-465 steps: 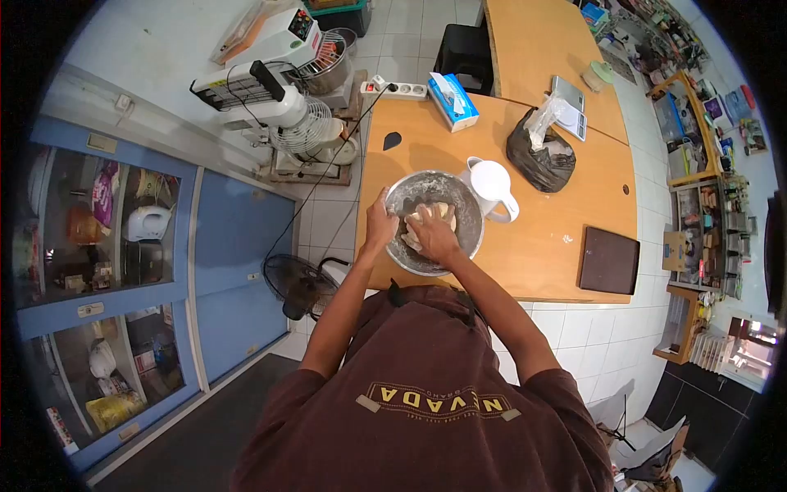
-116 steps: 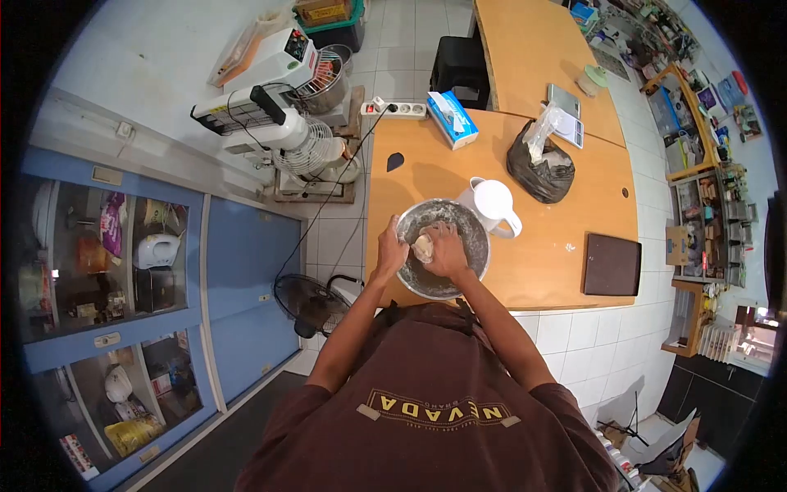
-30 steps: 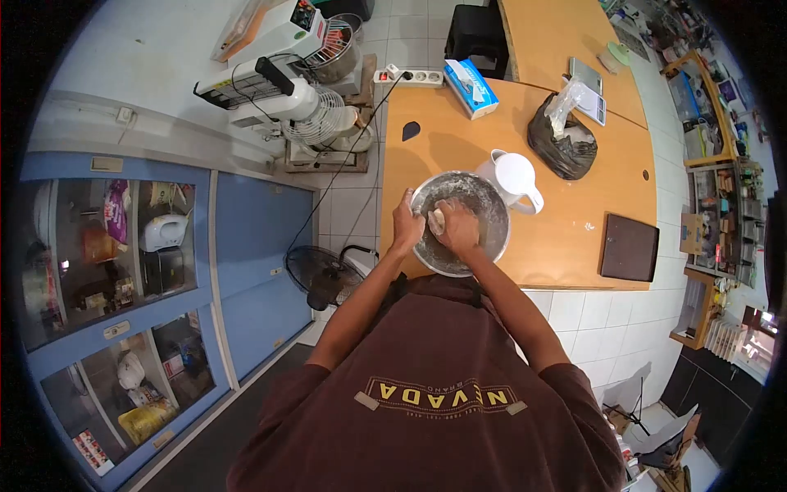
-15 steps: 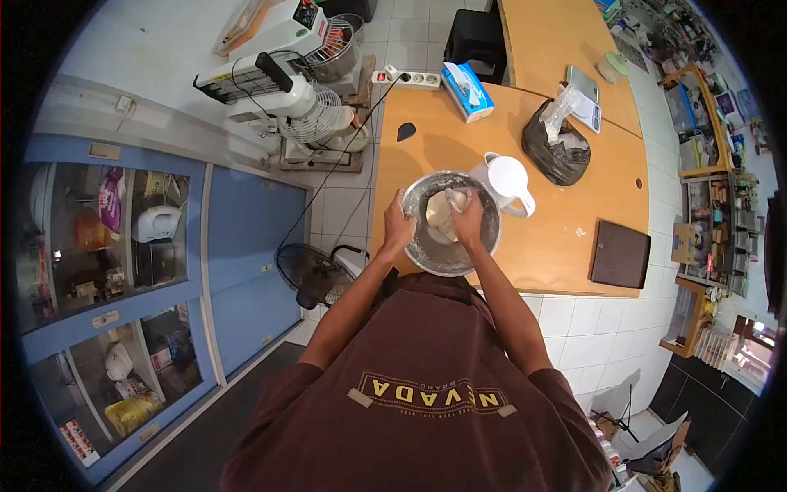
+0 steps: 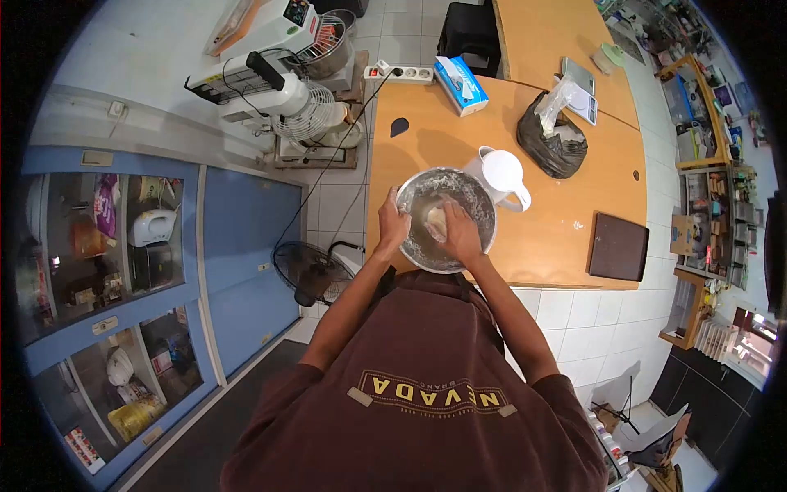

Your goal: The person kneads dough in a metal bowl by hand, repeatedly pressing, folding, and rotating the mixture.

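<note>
A metal mixing bowl [image 5: 447, 257] with flour-smeared walls sits at the table's near edge. My left hand [image 5: 393, 223] grips its left rim, the fingers wrapped on the outer wall. Down inside the bowl, my right hand [image 5: 461, 233] is closed over a pale lump of dough [image 5: 435, 220], which it partly hides. Flour coats the fingers of this hand. Touching or very near the bowl's upper right side stands a white pitcher [image 5: 502, 174] with its handle turned toward me.
On the wooden table [image 5: 541, 246] are a black plastic bag [image 5: 551, 143], a blue box [image 5: 461, 86], a kitchen scale [image 5: 584, 104] and a dark flat tray [image 5: 619, 250]. A power strip [image 5: 399, 75] lies at the far edge. Mixers [image 5: 287, 107] and a fan [image 5: 311, 271] stand left.
My right hand has come down from a raised pinch of dough and now presses over the lump, covering more of it. My left hand keeps its hold on the rim. The view has shifted slightly.
</note>
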`<state>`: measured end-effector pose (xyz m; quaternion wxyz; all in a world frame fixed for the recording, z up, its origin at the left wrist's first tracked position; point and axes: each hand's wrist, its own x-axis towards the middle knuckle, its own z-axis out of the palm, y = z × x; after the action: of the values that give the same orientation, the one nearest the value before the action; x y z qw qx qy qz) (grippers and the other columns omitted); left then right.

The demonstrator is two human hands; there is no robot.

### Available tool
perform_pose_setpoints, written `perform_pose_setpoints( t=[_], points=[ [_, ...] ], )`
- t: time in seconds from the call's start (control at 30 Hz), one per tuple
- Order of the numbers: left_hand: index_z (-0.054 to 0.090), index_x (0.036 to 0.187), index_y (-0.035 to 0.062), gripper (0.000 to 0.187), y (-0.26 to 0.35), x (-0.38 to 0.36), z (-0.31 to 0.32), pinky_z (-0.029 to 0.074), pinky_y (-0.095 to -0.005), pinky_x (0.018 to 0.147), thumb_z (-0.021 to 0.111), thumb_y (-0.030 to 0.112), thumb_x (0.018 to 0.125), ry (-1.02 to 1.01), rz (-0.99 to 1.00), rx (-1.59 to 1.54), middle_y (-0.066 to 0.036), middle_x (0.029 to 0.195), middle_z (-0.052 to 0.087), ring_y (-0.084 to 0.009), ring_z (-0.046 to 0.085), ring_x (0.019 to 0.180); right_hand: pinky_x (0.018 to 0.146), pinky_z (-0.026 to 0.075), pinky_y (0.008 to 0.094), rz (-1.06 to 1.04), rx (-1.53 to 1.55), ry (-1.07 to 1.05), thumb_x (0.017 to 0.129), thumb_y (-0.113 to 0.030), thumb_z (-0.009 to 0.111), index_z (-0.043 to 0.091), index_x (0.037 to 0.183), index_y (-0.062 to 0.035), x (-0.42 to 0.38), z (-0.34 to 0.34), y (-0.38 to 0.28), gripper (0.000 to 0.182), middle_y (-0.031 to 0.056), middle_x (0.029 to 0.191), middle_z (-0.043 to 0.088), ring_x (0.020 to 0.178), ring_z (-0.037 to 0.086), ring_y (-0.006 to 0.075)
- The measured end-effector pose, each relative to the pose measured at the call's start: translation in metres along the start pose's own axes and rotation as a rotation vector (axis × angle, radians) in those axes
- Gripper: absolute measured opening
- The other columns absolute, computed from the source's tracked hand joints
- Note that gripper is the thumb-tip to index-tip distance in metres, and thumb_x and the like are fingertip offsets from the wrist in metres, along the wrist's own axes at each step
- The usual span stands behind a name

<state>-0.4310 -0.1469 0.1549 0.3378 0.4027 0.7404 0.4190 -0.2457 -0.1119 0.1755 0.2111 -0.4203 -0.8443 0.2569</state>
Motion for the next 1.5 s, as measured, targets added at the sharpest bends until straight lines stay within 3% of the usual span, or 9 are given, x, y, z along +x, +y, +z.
perform_pose_setpoints(
  t=[0.27,0.47,0.57,0.73,0.9,1.03,1.17,1.27,1.5],
  points=[
    [0.046,0.142,-0.0082,0.063,-0.007,-0.003,0.001,0.048,-0.0407,0.098,0.052,-0.011,0.079,-0.026,0.006,0.098,-0.03,0.121,0.065,-0.038,0.065,0.115,0.084,0.054,0.0486,0.047,-0.142,0.084,0.089,-0.032,0.068,0.067,0.107,-0.0063,0.026,0.042,0.008,0.031,0.0174,0.108,0.066,0.093,0.066,0.0388],
    [0.046,0.141,-0.0097,0.065,-0.014,-0.002,0.0,0.051,-0.0402,0.091,0.056,-0.01,0.077,0.017,0.11,0.128,-0.03,0.116,0.065,-0.0377,0.067,0.1,0.09,0.052,0.0491,0.288,-0.067,-0.087,0.092,-0.036,0.065,0.064,0.118,-0.0071,0.046,0.037,0.012,0.039,0.0186,0.113,0.064,0.104,0.064,0.0378],
    [0.046,0.141,-0.0098,0.065,-0.004,-0.006,-0.002,0.052,-0.039,0.087,0.057,-0.009,0.077,0.007,0.056,0.115,-0.029,0.113,0.066,-0.0351,0.068,0.093,0.099,0.046,0.0491,0.045,0.179,0.037,0.089,-0.03,0.07,0.061,0.124,-0.0064,0.035,0.025,0.023,0.043,0.0213,0.12,0.061,0.113,0.059,0.0409],
    [0.046,0.139,-0.0109,0.065,-0.008,-0.005,-0.006,0.052,-0.0393,0.087,0.058,-0.008,0.076,-0.06,0.044,0.083,-0.029,0.11,0.066,-0.0364,0.067,0.088,0.1,0.044,0.0482,0.119,0.191,0.299,0.085,-0.018,0.072,0.058,0.126,-0.003,0.001,-0.049,-0.005,0.046,0.0234,0.123,0.058,0.117,0.053,0.0436],
    [0.046,0.14,-0.0045,0.063,-0.035,0.0,0.002,0.039,-0.0497,0.106,0.062,-0.004,0.078,0.001,0.195,0.202,-0.03,0.129,0.053,-0.0441,0.05,0.122,0.092,0.048,0.0509,0.594,0.134,0.303,0.087,-0.011,0.069,0.054,0.128,0.0013,-0.045,-0.056,0.014,0.045,0.0253,0.121,0.058,0.108,0.059,0.0468],
    [0.048,0.14,0.0014,0.062,0.034,-0.022,-0.005,0.029,-0.0563,0.113,0.069,0.005,0.081,0.213,0.281,0.682,-0.031,0.141,0.041,-0.0487,0.034,0.137,0.091,0.048,0.0519,0.412,0.284,0.274,0.087,-0.006,0.066,0.053,0.128,0.0036,-0.073,-0.023,0.053,0.044,0.027,0.117,0.06,0.106,0.06,0.0471],
    [0.048,0.142,0.0044,0.072,0.039,-0.008,-0.001,0.033,-0.0573,0.112,0.079,0.019,0.078,-0.115,0.629,0.484,-0.027,0.147,0.037,-0.0497,0.037,0.135,0.093,0.048,0.0521,0.405,0.306,0.291,0.087,-0.002,0.063,0.052,0.129,0.0038,-0.068,-0.027,0.048,0.043,0.0281,0.116,0.061,0.108,0.059,0.0478],
    [0.045,0.147,0.008,0.09,0.051,-0.01,0.019,0.038,-0.0572,0.109,0.087,0.03,0.071,-0.472,0.461,0.504,-0.025,0.152,0.033,-0.0496,0.036,0.137,0.094,0.047,0.0525,0.419,0.322,0.285,0.087,-0.001,0.061,0.052,0.129,0.0038,-0.066,-0.027,0.05,0.044,0.0285,0.117,0.06,0.109,0.058,0.0486],
    [0.043,0.151,0.0141,0.104,0.038,-0.022,0.064,0.044,-0.0584,0.102,0.091,0.041,0.063,-0.377,0.46,0.87,-0.029,0.149,0.034,-0.0508,0.04,0.131,0.095,0.046,0.0544,0.428,0.329,0.271,0.083,0.001,0.063,0.05,0.131,0.0041,-0.072,-0.025,0.053,0.05,0.0303,0.119,0.057,0.111,0.055,0.0509]
  ],
)
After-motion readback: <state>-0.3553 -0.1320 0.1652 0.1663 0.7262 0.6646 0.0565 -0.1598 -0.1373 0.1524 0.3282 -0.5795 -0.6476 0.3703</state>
